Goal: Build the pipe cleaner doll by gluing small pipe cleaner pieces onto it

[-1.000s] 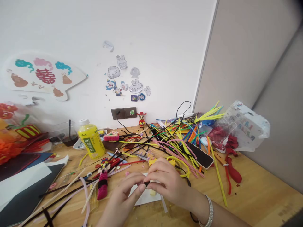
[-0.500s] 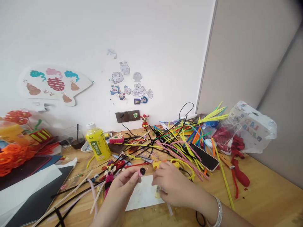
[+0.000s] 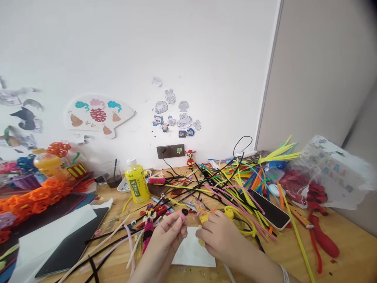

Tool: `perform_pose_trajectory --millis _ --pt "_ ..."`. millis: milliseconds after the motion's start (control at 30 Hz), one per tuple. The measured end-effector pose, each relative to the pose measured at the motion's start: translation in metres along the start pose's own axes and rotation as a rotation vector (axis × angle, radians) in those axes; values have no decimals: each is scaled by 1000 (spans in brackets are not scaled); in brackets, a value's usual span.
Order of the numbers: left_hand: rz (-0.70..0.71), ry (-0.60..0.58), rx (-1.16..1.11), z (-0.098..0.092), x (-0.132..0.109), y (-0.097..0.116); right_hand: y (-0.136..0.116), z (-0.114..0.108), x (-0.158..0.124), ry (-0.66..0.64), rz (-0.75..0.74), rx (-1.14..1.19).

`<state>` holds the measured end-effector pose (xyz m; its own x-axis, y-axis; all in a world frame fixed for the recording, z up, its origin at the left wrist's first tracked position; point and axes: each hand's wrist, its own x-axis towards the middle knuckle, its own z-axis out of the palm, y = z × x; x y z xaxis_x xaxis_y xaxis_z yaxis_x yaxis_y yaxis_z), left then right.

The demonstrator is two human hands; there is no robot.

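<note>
My left hand (image 3: pixel 167 237) is raised just above the desk, its fingertips pinched on a small black round piece (image 3: pixel 184 212) with a bit of pink under it. My right hand (image 3: pixel 216 237) is curled close beside it, fingers closed around a small yellow piece (image 3: pixel 202 243) that is mostly hidden. Both hands hover over a white sheet of paper (image 3: pixel 193 255) on the wooden desk (image 3: pixel 338 267). A small pipe-cleaner figure in pink and red (image 3: pixel 148 224) lies just left of my left hand.
A heap of coloured pipe cleaners (image 3: pixel 235 184) covers the desk behind my hands, with a phone (image 3: pixel 269 210) in it. A yellow drink bottle (image 3: pixel 136 185) stands at the back left. Orange pipe-cleaner flowers (image 3: pixel 32 196) and a dark tablet (image 3: pixel 70 245) lie left; a plastic bag (image 3: pixel 332 173) right.
The hands, joined on the small piece one second ago, have separated; my left hand lifted the black piece up. The camera turned left, showing more of the left desk.
</note>
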<state>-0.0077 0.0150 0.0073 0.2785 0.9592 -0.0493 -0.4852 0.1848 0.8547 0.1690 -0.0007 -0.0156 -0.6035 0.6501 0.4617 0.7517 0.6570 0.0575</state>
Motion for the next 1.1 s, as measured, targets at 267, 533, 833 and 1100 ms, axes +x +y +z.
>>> perform_pose_trajectory --millis 267,533,833,1100 --pt "22 -4 53 7 -7 4 -10 -16 8 256 709 1192" --pt "128 -43 168 11 -12 2 -9 -18 9 207 705 1889" --pt "166 -159 349 10 -13 2 -16 -28 7 136 574 1534" --pt "297 -50 773 0 -18 -6 -16 -32 4 134 511 1373"
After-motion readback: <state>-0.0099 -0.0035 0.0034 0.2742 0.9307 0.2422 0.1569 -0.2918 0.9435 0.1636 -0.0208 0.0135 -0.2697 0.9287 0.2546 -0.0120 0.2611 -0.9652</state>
